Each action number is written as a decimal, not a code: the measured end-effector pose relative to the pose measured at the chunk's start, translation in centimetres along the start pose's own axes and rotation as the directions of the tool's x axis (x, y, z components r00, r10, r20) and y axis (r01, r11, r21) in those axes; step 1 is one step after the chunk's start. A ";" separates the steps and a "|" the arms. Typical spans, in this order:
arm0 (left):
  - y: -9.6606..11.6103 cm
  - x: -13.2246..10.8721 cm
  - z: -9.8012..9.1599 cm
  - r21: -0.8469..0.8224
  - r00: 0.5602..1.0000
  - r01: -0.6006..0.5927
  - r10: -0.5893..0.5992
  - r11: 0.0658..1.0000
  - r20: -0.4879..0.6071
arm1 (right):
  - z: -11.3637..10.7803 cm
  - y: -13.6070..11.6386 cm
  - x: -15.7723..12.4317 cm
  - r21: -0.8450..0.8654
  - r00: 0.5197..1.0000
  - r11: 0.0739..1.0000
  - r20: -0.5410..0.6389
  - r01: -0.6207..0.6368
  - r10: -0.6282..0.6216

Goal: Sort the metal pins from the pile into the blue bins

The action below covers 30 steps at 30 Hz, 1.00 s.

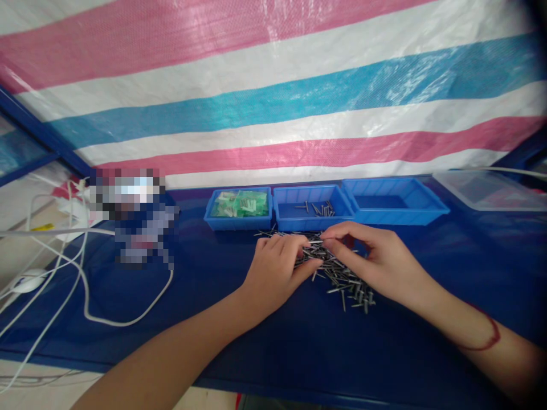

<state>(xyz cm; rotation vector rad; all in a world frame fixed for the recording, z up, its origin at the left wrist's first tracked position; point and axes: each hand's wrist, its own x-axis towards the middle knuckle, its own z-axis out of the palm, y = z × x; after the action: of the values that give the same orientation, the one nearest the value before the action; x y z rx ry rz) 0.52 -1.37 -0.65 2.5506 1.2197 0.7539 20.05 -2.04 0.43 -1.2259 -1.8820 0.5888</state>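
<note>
A loose pile of grey metal nails [342,275] lies on the blue table in front of the bins. Over the pile's left side is my left hand [277,267], its fingers curled around nails and its thumb below them. My right hand [370,256] reaches in from the right, thumb and forefinger pinched on the end of a nail [315,242] that points toward my left fingers. Several nails lie in the middle blue bin [282,212]. Green packets [241,204] fill the left blue bin [238,224]. The right blue bin [395,217] holds nothing visible.
The blue table [171,296] has white cables [123,324] looping over its left side, near a pixelated object [145,228]. A clear plastic lid or tray [487,191] sits at the back right. Behind the bins hangs a striped sheet [273,108].
</note>
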 end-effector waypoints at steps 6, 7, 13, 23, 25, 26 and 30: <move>0.4 0.1 -0.2 -0.263 0.989 0.038 -0.073 0.964 -0.125 | 1.0 -0.2 -0.5 0.143 0.999 0.989 0.011 -0.042 0.041; 0.5 0.1 -0.2 -0.296 0.987 0.044 -0.087 0.954 -0.133 | 1.1 -0.2 -0.6 0.156 0.999 0.987 0.011 -0.042 0.041; 0.7 0.2 -0.2 -0.403 0.975 0.049 -0.131 0.914 -0.178 | 1.6 -0.1 -0.8 0.236 0.997 0.969 0.047 -0.067 0.057; 0.9 0.2 -0.4 -0.453 0.965 -0.043 -0.080 0.890 -0.248 | 1.3 -0.8 -0.5 0.182 0.991 0.982 0.131 -0.052 0.028; 0.9 0.2 -0.4 -0.461 0.964 -0.048 -0.080 0.886 -0.254 | 1.3 -0.8 -0.5 0.193 0.992 0.980 0.124 -0.054 0.031; 1.0 0.2 -0.4 -0.463 0.964 -0.043 -0.085 0.885 -0.253 | 1.3 -0.7 -0.5 0.200 0.992 0.978 0.122 -0.054 0.030; 1.0 0.1 -0.5 -0.458 0.964 0.021 -0.140 0.889 -0.228 | 1.3 -0.6 -0.5 0.232 0.991 0.971 0.133 -0.062 0.032</move>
<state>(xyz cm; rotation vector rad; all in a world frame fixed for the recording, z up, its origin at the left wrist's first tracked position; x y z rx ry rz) 1.01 -1.90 0.20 2.0556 1.0542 1.2167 18.78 -2.64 -0.06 -1.1009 -1.8296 0.9097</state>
